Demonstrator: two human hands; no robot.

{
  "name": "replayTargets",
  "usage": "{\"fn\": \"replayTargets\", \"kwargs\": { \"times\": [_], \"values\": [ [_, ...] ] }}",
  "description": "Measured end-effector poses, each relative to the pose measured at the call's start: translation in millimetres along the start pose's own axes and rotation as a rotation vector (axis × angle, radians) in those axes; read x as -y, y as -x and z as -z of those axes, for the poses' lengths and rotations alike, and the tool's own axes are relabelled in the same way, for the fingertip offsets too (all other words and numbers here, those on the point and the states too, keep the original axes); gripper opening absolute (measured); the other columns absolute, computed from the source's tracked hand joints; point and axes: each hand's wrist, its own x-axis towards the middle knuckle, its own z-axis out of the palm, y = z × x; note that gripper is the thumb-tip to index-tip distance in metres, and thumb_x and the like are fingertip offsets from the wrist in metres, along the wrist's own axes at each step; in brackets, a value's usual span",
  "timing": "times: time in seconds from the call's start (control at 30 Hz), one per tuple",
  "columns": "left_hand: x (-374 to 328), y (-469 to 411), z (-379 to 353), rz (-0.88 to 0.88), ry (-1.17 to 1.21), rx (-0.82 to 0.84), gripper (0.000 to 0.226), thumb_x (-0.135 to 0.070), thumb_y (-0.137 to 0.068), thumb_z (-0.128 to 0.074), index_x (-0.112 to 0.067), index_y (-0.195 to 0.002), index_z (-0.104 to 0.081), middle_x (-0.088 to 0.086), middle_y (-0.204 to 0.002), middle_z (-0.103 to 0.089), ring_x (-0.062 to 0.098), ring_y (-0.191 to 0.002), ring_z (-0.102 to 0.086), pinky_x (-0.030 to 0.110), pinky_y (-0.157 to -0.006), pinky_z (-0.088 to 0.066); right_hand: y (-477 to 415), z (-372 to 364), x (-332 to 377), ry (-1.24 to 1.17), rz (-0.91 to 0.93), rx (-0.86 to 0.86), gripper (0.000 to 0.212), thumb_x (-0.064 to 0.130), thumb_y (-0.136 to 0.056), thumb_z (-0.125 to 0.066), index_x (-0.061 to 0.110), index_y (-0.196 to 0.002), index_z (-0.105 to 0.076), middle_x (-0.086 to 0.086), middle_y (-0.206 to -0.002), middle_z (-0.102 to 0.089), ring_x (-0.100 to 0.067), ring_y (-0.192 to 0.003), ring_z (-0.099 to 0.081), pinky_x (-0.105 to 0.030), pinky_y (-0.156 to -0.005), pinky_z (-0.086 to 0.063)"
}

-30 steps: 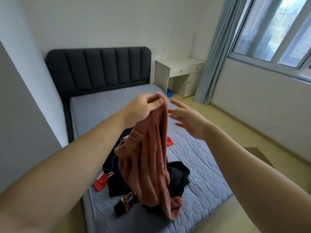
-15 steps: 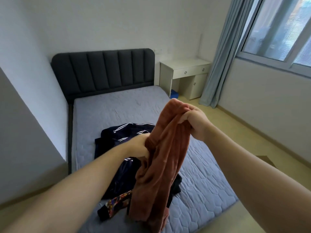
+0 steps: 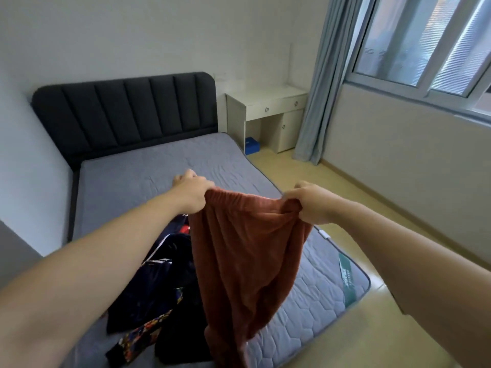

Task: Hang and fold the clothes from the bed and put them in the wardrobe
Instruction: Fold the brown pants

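Change: half a second ago the hands were close together with the cloth bunched; now they are pulled apart and the waistband (image 3: 247, 199) is stretched between them.
Left hand (image 3: 192, 192): clenched on the waistband's left end.
Right hand (image 3: 309, 201): clenched on the right end, with fabric bunched in the fist.
Pants (image 3: 244, 256): rust-coloured, hanging open in the air over the near part of the bed (image 3: 148, 176), in front of the dark pile (image 3: 159, 282).
Meaning: probably spread out ready for folding or hanging; nothing put away yet.
Hidden: hem cut off at the bottom edge; fingertips behind cloth; pile partly covered, so items can't be counted; wardrobe out of view; could be pants or a skirt.
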Motion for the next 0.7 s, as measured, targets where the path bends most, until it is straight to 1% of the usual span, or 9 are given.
{"fn": "replayTargets", "kwargs": {
  "times": [0.07,0.13,0.23,0.3,0.4,0.47,0.57,0.63,0.7],
  "values": [
    [-1,-23,15,-0.028,0.067,-0.039,0.03,0.001,-0.082,-0.044,-0.024,-0.093,-0.056,0.005,-0.106,-0.055,0.031,-0.11,-0.05,0.042,-0.089,-0.039,-3,-4,-19,-0.009,0.01,-0.027,0.031,0.009,-0.079,-0.059,0.029,-0.103,-0.057,0.0,-0.101,-0.049,-0.027,-0.094,-0.056,-0.033,-0.076,-0.045],
    [-1,-43,23,-0.088,0.113,-0.076,0.029,0.002,-0.085,-0.044,-0.024,-0.092,-0.056,0.006,-0.101,-0.05,0.03,-0.1,-0.054,0.04,-0.081,-0.045,-7,-4,-35,-0.039,0.0,-0.068,0.038,0.01,-0.077,-0.069,0.024,-0.107,-0.05,0.002,-0.103,-0.05,-0.022,-0.093,-0.052,-0.031,-0.074,-0.039],
    [-1,-70,30,-0.165,0.07,-0.151,0.034,0.001,-0.086,-0.046,-0.024,-0.1,-0.064,0.003,-0.102,-0.051,0.027,-0.099,-0.053,0.042,-0.079,-0.048,-21,3,-56,-0.072,-0.016,-0.109,0.061,0.007,-0.078,-0.07,0.027,-0.129,-0.044,0.005,-0.108,-0.05,-0.019,-0.094,-0.05,-0.028,-0.077,-0.037],
    [-1,-88,34,-0.186,0.062,-0.18,0.035,0.001,-0.083,-0.046,-0.024,-0.097,-0.066,0.001,-0.101,-0.053,0.025,-0.1,-0.053,0.04,-0.078,-0.047,-34,13,-68,-0.066,-0.032,-0.124,0.065,0.005,-0.078,-0.067,0.029,-0.132,-0.042,0.004,-0.111,-0.052,-0.021,-0.096,-0.052,-0.029,-0.078,-0.04],
    [0,-114,44,-0.187,0.122,-0.173,0.036,0.004,-0.08,-0.046,-0.028,-0.083,-0.063,0.001,-0.1,-0.057,0.025,-0.099,-0.054,0.04,-0.078,-0.048,-57,35,-81,-0.079,-0.073,-0.173,0.062,0.002,-0.077,-0.061,0.027,-0.132,-0.045,0.001,-0.115,-0.053,-0.021,-0.101,-0.053,-0.032,-0.082,-0.043],
    [0,-129,50,-0.164,0.142,-0.183,0.038,0.003,-0.078,-0.046,-0.031,-0.08,-0.062,0.0,-0.102,-0.059,0.026,-0.099,-0.055,0.041,-0.077,-0.049,-72,49,-88,-0.1,-0.087,-0.237,0.048,-0.001,-0.076,-0.058,0.024,-0.117,-0.05,-0.002,-0.112,-0.054,-0.023,-0.099,-0.053,-0.032,-0.08,-0.042],
    [-4,-151,63,-0.113,0.18,-0.229,0.038,0.001,-0.077,-0.046,-0.034,-0.083,-0.062,-0.002,-0.103,-0.058,0.025,-0.096,-0.055,0.041,-0.076,-0.048,-91,67,-102,-0.13,-0.084,-0.295,0.038,-0.001,-0.073,-0.057,0.031,-0.087,-0.044,-0.005,-0.1,-0.053,-0.028,-0.092,-0.056,-0.032,-0.073,-0.04],
    [-9,-163,73,-0.125,0.207,-0.228,0.034,0.003,-0.078,-0.047,-0.024,-0.087,-0.067,0.002,-0.1,-0.06,0.026,-0.093,-0.056,0.039,-0.076,-0.048,-100,80,-111,-0.097,-0.086,-0.278,0.035,0.001,-0.072,-0.059,0.032,-0.076,-0.043,-0.002,-0.092,-0.053,-0.027,-0.089,-0.056,-0.029,-0.071,-0.037],
    [-14,-177,84,-0.147,0.202,-0.232,0.029,0.001,-0.083,-0.05,-0.017,-0.092,-0.07,0.004,-0.094,-0.061,0.027,-0.091,-0.058,0.04,-0.077,-0.05,-106,97,-120,-0.066,-0.088,-0.263,0.035,0.007,-0.073,-0.068,0.033,-0.073,-0.045,0.003,-0.086,-0.056,-0.024,-0.086,-0.058,-0.028,-0.068,-0.037]
  ]
}}
